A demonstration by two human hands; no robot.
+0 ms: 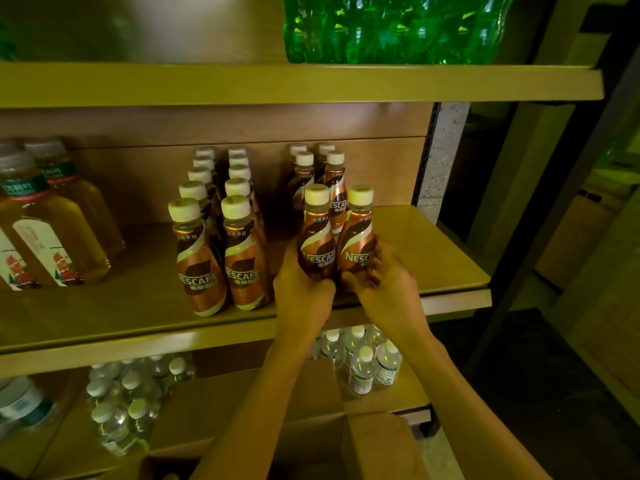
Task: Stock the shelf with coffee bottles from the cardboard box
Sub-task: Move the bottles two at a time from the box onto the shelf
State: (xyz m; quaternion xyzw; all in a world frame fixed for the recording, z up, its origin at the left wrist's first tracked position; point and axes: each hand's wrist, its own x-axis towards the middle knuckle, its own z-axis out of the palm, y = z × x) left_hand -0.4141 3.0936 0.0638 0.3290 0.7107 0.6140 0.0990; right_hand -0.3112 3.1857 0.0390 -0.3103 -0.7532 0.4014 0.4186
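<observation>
Two brown coffee bottles with cream caps stand side by side near the front of the middle shelf (433,251). My left hand (301,292) grips the base of the left coffee bottle (317,237). My right hand (384,282) wraps the base of the right coffee bottle (358,237). Behind them stand several more coffee bottles (334,188) in two short rows. To the left, two longer rows of coffee bottles (221,237) run back to the shelf wall. The open cardboard box (377,445) lies below my forearms; its inside is hidden.
Tall amber tea bottles (45,230) stand at the shelf's left. A shrink-wrapped pack of green bottles (391,29) sits on the top shelf. Clear water bottles (367,362) fill the lower shelf. The right part of the middle shelf is bare wood.
</observation>
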